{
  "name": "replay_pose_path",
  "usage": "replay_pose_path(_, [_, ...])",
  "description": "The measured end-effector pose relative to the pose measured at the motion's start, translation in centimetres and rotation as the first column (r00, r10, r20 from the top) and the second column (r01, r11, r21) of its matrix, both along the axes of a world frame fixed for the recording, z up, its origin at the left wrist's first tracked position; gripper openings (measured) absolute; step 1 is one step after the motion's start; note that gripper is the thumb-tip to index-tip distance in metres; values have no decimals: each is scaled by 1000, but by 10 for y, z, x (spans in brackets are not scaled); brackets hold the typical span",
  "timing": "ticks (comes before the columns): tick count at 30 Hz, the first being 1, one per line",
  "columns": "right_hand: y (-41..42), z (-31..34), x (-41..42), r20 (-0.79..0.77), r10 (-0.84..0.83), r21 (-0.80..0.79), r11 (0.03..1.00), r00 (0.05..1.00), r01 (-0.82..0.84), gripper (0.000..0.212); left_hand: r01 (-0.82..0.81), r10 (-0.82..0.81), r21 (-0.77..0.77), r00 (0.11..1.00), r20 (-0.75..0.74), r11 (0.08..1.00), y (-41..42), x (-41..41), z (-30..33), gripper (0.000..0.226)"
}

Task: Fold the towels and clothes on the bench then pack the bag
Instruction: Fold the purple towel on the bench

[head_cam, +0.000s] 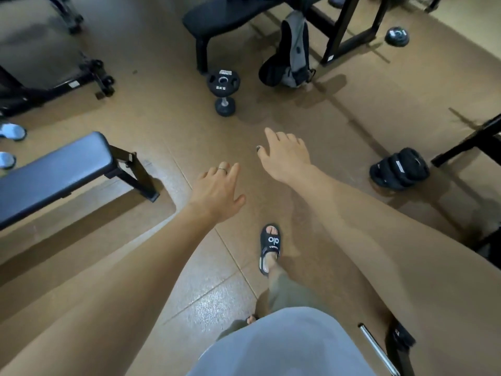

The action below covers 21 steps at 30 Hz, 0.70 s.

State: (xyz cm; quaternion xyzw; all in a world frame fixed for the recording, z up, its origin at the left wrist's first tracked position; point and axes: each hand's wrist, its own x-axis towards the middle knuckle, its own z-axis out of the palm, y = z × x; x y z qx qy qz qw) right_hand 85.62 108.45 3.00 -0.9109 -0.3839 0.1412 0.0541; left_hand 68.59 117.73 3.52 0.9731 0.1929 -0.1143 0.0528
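Both hands empty, fingers loose: left hand point(215, 192) mid-frame, right hand point(284, 156) further out, reaching ahead since I'm walking toward the gear. Bag point(291, 54) slumps against the rack leg, top centre, beside the black worktop point(233, 12). Clothes barely visible at the top edge. Folding not started, I'd say.

Your left hand point(217, 191) and right hand point(284, 154) reach forward, fingers relaxed, holding nothing. Beyond them a grey-and-black backpack point(291, 54) hangs beside the black table point(230, 14); a dumbbell point(223, 90) stands below it.
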Motion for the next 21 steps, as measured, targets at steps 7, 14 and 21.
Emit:
replay_pose_path(7, [130,-4,141,-29,36,16,999,999,-36,61,-34,34,34,999,-7,999,126,138,5,71])
replay_pose_path(14, [265,4,264,0,57,34,998,998,-57,61,-80,79,33,996,35,996,253,259,16,65])
replay_pose_path(21, [400,-12,382,23,-4,19,1000,1000,4,62,-44,43,15,997,65,999,403,382,2,68])
